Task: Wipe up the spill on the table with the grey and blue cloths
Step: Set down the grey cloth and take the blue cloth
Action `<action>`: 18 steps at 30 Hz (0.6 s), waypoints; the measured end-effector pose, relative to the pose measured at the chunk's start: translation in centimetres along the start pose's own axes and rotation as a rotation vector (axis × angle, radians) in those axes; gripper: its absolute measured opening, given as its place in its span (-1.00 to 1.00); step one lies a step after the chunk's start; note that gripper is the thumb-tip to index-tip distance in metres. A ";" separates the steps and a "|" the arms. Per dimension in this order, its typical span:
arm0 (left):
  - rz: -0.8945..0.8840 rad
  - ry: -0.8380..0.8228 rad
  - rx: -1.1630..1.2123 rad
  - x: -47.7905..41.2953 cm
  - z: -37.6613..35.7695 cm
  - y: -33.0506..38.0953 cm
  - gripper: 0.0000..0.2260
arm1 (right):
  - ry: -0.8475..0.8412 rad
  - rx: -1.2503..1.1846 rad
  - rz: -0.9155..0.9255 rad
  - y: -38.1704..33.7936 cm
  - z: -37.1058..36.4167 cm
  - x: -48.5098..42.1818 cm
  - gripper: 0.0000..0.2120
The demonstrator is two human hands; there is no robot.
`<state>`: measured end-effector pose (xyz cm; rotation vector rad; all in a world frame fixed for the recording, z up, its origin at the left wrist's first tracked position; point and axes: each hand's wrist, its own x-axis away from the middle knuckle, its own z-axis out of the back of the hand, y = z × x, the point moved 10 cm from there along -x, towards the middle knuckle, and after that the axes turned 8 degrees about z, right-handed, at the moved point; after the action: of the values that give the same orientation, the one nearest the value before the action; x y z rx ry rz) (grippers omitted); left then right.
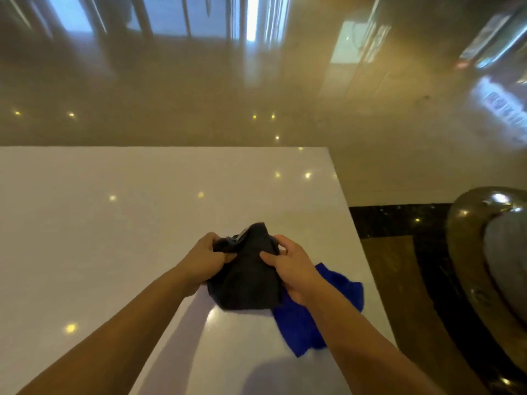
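Note:
A dark grey cloth [246, 276] is bunched up above the glossy white table [99, 223], near its right side. My left hand [204, 256] grips the cloth's left upper edge, and my right hand [291, 266] grips its right edge. A bright blue cloth [302, 326] lies flat on the table under and to the right of the grey one, partly hidden by my right forearm. No spill is distinguishable on the shiny surface.
The table's right edge [362, 252] runs diagonally close to the cloths. Beyond it is polished brown floor, and a rounded shiny chair back [490, 252] stands at the right.

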<state>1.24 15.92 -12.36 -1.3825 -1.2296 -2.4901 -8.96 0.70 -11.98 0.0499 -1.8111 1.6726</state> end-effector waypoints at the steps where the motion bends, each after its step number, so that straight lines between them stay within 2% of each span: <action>1: -0.039 -0.028 0.018 -1.2 -1.7 2.7 -0.79 | 0.034 -0.023 0.009 -1.1 2.6 -1.4 -0.76; 3: -0.090 -0.045 0.072 -4.1 -4.8 7.1 -0.76 | 0.111 -0.072 0.002 -2.3 7.1 -4.2 -0.73; 6: -0.054 -0.006 0.225 -8.4 -7.4 10.1 -0.70 | 0.190 -0.128 -0.007 -2.8 11.5 -8.0 -0.73; 8: -0.029 0.060 0.274 -10.5 -7.7 10.5 -0.61 | 0.236 -0.133 0.016 -2.7 13.8 -9.7 -0.60; 9: -0.039 0.109 0.213 -11.1 -7.3 10.4 -0.58 | 0.267 -0.072 0.032 -2.6 14.8 -9.9 -0.52; 11: -0.106 0.209 -0.037 -11.0 -5.8 9.6 -0.54 | 0.304 0.213 0.111 -1.8 16.2 -9.0 -0.42; 12: -0.166 0.262 -0.143 -10.4 -4.6 8.8 -0.56 | 0.260 0.414 0.195 -1.1 15.8 -8.0 -0.39; 15: -0.322 0.442 -0.326 -6.9 0.8 4.2 -0.64 | -0.108 1.078 0.354 4.9 10.5 -2.3 -0.33; 16: -0.317 0.525 -0.394 -5.5 3.0 1.6 -0.62 | -0.176 1.265 0.404 6.9 9.4 -0.2 -0.34; 18: -0.218 0.720 -0.484 -2.3 7.9 -5.4 -0.53 | -0.215 1.484 0.455 9.3 8.2 2.6 -0.29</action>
<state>6.07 24.02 -15.09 -0.2735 -0.6727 -3.1245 -18.71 -3.96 -18.55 0.4799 -0.3078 3.0414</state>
